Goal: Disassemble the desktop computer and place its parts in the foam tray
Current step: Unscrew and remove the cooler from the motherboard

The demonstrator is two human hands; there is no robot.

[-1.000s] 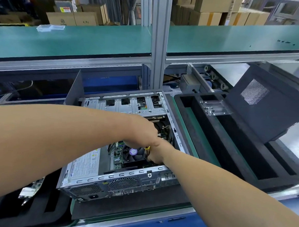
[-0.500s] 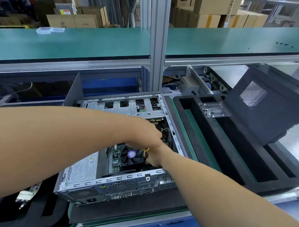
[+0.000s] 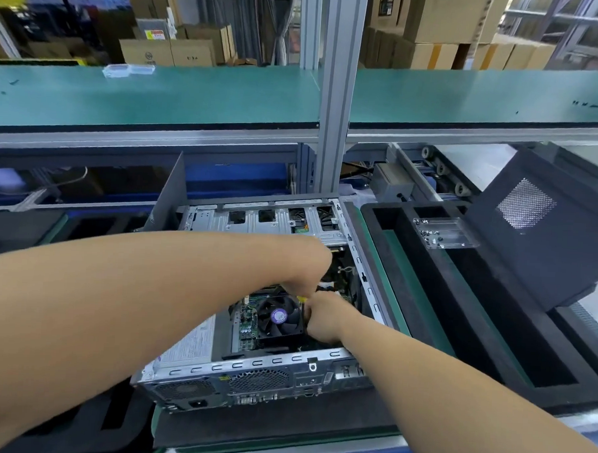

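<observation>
The desktop computer (image 3: 250, 371) lies open on its side at the centre, with its rear ports facing me. Inside it sits the black CPU fan (image 3: 278, 316) with a purple sticker. Both hands reach into the case. My left hand (image 3: 306, 271) comes down from the left, its fingertips bunched on a small yellow item (image 3: 301, 298). My right hand (image 3: 324, 318) is curled into a fist against the fan's right edge and closes round the same item. Most of the item is hidden. The black foam tray (image 3: 421, 300) lies just right of the case.
A clear plastic box (image 3: 444, 232) with small screws rests on the tray's far rim. A dark side panel (image 3: 547, 233) with a mesh vent leans over the tray's right side. Another black foam piece (image 3: 76, 422) lies at lower left. A green shelf (image 3: 193, 95) and an aluminium post (image 3: 336, 91) stand behind.
Both hands stay in the case beside the fan. My right hand has shifted slightly toward me along the fan's edge, and the view has tilted a little.
</observation>
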